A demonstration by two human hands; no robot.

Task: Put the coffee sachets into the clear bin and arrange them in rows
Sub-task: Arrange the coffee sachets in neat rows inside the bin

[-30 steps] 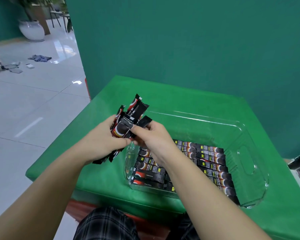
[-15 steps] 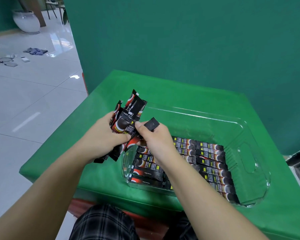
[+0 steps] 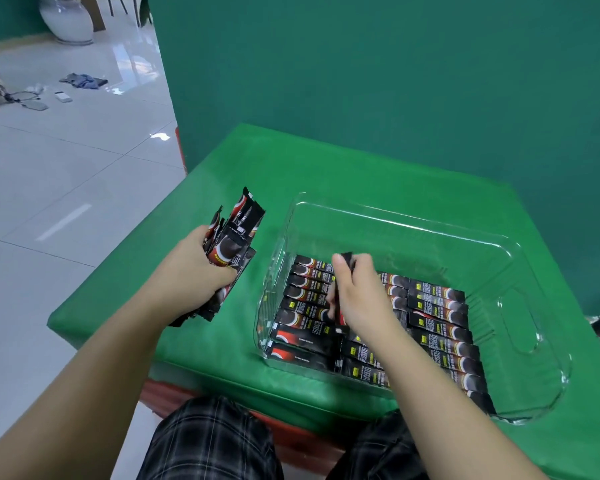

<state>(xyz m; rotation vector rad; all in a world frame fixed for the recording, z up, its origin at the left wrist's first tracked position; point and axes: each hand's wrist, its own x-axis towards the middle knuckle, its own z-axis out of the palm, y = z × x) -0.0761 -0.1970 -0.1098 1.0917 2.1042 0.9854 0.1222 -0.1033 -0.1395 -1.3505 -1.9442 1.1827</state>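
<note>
**Sachet over the rows, held crosswise**

Right hand [image 3: 355, 299] inside the bin [image 3: 400, 216], pinching one sachet [image 3: 343, 292] upright-ish, long axis running near to far. Rows [image 3: 437, 313] below lying left to right, so a quarter turn looks needed before laying it flat. Free floor just beyond the rows, straight ahead of the right hand, clearly the nearer one. Left hand [image 3: 194, 271] outside the bin's left wall, above the table [image 3: 326, 161], fingers curled round the bundle [image 3: 234, 237], ends fanned upward.

right hand [image 3: 359, 292] carried one sachet [image 3: 346, 257] over bin [image 3: 520, 251]
</note>
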